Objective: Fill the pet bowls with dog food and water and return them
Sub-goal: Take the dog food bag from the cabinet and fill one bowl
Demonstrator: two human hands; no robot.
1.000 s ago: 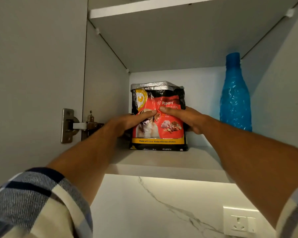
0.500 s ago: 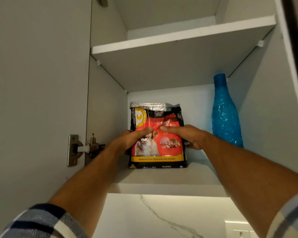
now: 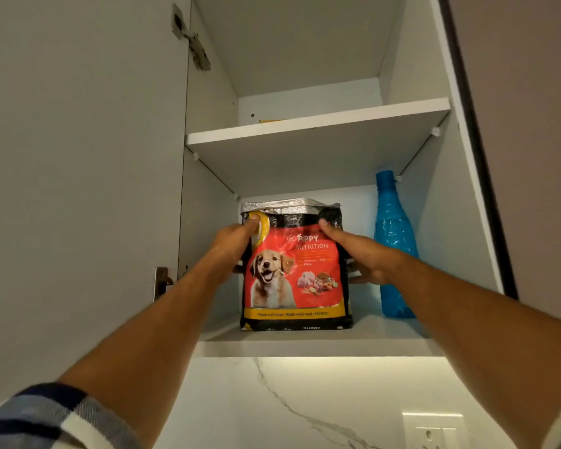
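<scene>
Two hands (image 3: pixel 237 241) seemingly gripping one food bag (image 3: pixel 293 273)

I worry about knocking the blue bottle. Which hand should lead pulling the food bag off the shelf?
Probably the left hand: its side of the bag is clear, while the right hand sits squeezed between bag and blue bottle.

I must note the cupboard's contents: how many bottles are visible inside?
1. The blue textured plastic bottle stands on the lower white shelf, right of the red dog-food bag. The upper shelf's top is mostly hidden.
</scene>
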